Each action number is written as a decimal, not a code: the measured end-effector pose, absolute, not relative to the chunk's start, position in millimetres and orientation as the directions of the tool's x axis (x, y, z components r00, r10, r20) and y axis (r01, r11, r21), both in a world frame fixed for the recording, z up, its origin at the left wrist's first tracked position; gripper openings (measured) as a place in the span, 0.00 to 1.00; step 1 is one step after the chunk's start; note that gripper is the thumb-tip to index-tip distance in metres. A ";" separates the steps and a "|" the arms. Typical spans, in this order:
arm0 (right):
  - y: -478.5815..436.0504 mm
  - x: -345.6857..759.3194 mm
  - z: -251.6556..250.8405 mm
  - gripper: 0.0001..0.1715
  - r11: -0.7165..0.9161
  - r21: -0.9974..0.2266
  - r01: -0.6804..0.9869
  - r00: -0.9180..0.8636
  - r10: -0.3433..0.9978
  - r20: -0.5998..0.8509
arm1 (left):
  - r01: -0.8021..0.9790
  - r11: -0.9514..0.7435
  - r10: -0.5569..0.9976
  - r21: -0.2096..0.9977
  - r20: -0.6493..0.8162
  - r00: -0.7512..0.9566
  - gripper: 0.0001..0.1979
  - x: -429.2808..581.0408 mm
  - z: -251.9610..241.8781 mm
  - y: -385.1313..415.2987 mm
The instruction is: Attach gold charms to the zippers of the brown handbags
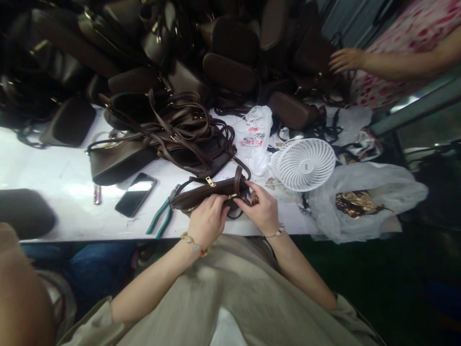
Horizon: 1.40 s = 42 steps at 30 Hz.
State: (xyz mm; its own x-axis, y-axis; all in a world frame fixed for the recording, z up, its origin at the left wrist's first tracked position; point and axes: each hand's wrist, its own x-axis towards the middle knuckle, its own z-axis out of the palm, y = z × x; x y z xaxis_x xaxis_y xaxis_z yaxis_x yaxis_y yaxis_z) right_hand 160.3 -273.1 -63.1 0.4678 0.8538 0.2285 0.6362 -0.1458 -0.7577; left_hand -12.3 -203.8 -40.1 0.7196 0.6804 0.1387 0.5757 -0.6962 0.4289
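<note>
A dark brown leather handbag (205, 198) lies flat at the table's front edge, its gold zip pull and strap loop facing up. My left hand (208, 221) grips its lower edge, and my right hand (258, 209) pinches its right end beside the brown strap. A small dark and gold item (255, 200) shows at my right fingertips, too small to identify. Green-handled pliers (160, 217) lie just left of the bag, and a black smartphone (136, 194) lies face up beyond them.
On the white table (65, 192), tangled brown bags and straps (180, 129) are heaped at the back. A white desk fan (303, 164) and plastic bags (360, 197) stand to the right. A co-worker's hand (345, 60) reaches towards the pile at the upper right.
</note>
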 end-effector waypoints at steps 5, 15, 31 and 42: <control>-265.2 167.7 -79.6 0.13 -0.182 -0.821 0.541 0.635 0.729 0.256 | 0.583 -0.701 0.672 0.411 0.108 0.732 0.06 -15.7 -52.2 -200.4; -255.8 166.8 -99.6 0.21 -0.213 -0.612 -0.761 0.349 0.661 -0.664 | 0.609 -0.712 0.665 0.350 0.056 0.745 0.09 -26.1 -57.7 -191.2; -319.5 149.0 -50.1 0.18 -0.454 -0.543 -0.707 -0.073 0.809 -0.583 | 0.626 -0.698 0.676 0.348 0.032 0.736 0.11 -24.0 -55.1 -194.3; -272.4 129.2 -53.2 0.08 -0.179 -0.834 0.521 0.491 0.863 0.121 | 0.573 -0.705 0.659 0.418 0.088 0.747 0.10 -19.8 -57.1 -209.2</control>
State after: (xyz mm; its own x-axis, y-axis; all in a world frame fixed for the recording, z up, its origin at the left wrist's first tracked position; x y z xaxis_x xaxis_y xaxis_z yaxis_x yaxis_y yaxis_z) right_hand 129.2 -272.4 -53.2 0.4907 0.8628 0.1215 0.5213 -0.1790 -0.8344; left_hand -19.8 -209.2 -57.1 0.7467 0.6594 0.0876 0.5733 -0.7047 0.4181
